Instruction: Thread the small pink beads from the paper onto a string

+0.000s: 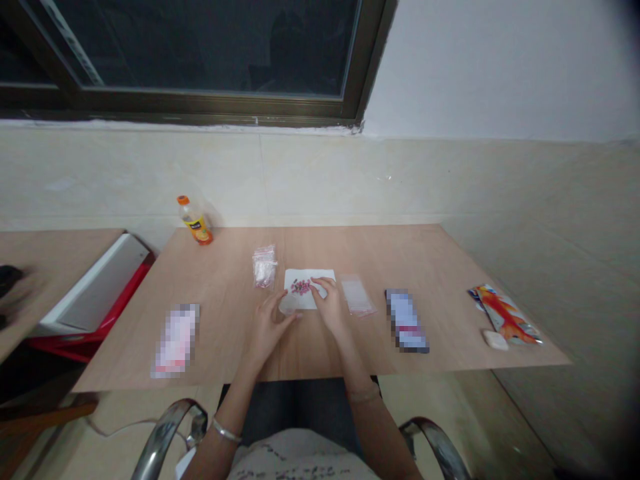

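A plastic bag [357, 296] blocks rightward passage of the right hand [333, 308].

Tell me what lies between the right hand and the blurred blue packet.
The head view shows a clear plastic bag on the table, between the right hand and the packet.

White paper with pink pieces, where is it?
In the head view, the white paper lies mid-table, between the left clear bag and right clear bag, under the right hand.

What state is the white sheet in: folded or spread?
Spread: the white sheet lies flat on the table, pink pieces on top.
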{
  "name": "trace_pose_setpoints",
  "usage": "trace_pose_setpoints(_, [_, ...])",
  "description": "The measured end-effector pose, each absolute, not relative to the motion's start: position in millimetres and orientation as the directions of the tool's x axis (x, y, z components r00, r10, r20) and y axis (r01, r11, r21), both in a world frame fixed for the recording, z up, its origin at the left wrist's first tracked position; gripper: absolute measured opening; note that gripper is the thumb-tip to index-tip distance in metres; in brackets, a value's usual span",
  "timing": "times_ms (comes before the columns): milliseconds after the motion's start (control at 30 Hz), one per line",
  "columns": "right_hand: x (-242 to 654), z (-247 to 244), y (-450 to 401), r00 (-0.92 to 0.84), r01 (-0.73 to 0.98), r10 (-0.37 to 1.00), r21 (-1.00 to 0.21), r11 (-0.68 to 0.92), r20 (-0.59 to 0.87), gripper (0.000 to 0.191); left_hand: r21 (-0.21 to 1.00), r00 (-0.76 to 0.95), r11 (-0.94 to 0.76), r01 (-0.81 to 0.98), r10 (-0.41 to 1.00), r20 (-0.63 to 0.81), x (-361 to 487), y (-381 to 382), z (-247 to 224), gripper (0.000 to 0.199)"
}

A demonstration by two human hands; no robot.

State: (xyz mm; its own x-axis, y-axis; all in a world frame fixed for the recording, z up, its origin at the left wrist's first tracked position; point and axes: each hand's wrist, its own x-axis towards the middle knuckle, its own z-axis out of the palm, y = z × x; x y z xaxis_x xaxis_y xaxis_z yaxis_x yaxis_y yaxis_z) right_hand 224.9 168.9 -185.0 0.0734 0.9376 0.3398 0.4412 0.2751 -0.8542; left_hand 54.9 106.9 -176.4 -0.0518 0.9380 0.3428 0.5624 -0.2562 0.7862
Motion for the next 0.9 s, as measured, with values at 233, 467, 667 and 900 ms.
trace_pose_setpoints(233, [229,-239,187,0.212,0.682,0.935,-0.729,0.068,0.285,0.023,0.802,-0.067,-0.250,0.542,0.938,0.339,54,106,-179,0.055])
trace_pose_setpoints(467, [236,-264,181,0.189,0.695,0.923,-0.709,0.116,0.336,0.023,0.780,-0.061,-0.270,0.564,0.929,0.366,54,107,-176,0.056])
trace_pose_setpoints(667, [231,-251,179,0.307,0.510,0.910,-0.856,0.088,0.277,0.013,0.773,-0.067,-0.260,0.579,0.930,0.362,56,107,-175,0.056])
trace_pose_setpoints(900, [207,-198,151,0.343,0.292,0.883,-0.930,0.223,0.320,0.011,0.756,-0.053,-0.224,0.615,0.945,0.324,59,105,-175,0.053])
